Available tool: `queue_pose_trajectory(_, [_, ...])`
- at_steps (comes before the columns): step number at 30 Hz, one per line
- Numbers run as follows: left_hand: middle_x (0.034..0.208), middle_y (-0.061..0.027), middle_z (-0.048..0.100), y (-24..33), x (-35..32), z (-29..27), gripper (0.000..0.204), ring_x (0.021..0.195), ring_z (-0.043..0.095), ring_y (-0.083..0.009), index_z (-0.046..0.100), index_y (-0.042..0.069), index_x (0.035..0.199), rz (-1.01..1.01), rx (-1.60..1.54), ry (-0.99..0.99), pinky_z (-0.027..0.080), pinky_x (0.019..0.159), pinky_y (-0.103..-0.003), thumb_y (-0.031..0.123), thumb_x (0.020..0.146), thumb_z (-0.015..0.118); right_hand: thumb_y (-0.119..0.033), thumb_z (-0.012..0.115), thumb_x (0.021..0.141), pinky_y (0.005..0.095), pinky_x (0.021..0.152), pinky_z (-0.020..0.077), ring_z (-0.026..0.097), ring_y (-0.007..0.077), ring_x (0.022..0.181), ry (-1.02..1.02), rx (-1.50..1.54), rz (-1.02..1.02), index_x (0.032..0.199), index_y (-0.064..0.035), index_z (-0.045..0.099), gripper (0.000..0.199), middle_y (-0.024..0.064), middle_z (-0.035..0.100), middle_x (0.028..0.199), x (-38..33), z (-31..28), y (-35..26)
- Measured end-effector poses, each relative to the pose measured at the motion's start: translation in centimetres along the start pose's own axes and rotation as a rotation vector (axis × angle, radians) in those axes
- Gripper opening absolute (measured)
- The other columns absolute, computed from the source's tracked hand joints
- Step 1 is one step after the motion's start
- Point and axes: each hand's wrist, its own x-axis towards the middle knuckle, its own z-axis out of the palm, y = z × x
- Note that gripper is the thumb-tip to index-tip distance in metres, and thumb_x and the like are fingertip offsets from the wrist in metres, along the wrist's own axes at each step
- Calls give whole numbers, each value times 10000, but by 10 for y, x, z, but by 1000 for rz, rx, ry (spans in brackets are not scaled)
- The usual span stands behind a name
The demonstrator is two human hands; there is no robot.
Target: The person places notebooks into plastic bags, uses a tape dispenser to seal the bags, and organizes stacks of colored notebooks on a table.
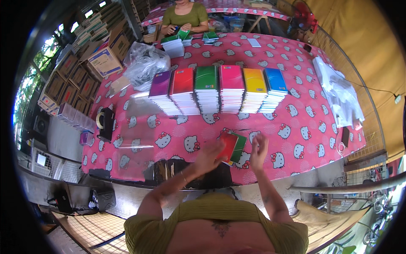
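Fingers [211,150] of the left hand [207,157] grip a small stack of notebooks [231,147], red over green, near the tabletop's [296,127] near edge; the right hand [259,151] hovers just beside it, fingers spread and holding nothing. Gathering a set seems underway. Six coloured piles [218,91] line mid-tabletop, with open cloth between.

The left hand [208,155] grips a small fanned stack of notebooks [231,147], red on top, above the pink patterned counter [296,127]. Just beside the stack, the right hand [259,149] is raised with fingers spread. Beyond the stack stand six coloured notebook piles [220,89].
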Motion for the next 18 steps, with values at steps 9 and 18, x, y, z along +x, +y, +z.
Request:
queue_pose_trajectory(9, [1173, -160, 685, -57, 218, -69, 373, 1077, 658, -330, 633, 23, 1247, 161, 303, 86, 465, 1024, -452, 97, 881, 650, -68, 664, 837, 458, 941, 408, 631, 274, 1006, -35, -610, -712, 1068, -116, 693, 238, 48, 679, 1005, 178, 22, -71])
queue_pose_trajectory(18, [791, -105, 677, 38, 139, -72, 209, 685, 670, -275, 678, 67, 865, -33, 119, -16, 522, 580, -395, 269, 917, 668, 168, 511, 737, 382, 1031, 460, 617, 232, 1152, -580, -95, -345, 1137, -38, 654, 473, 107, 656, 1194, 33, 5, 65])
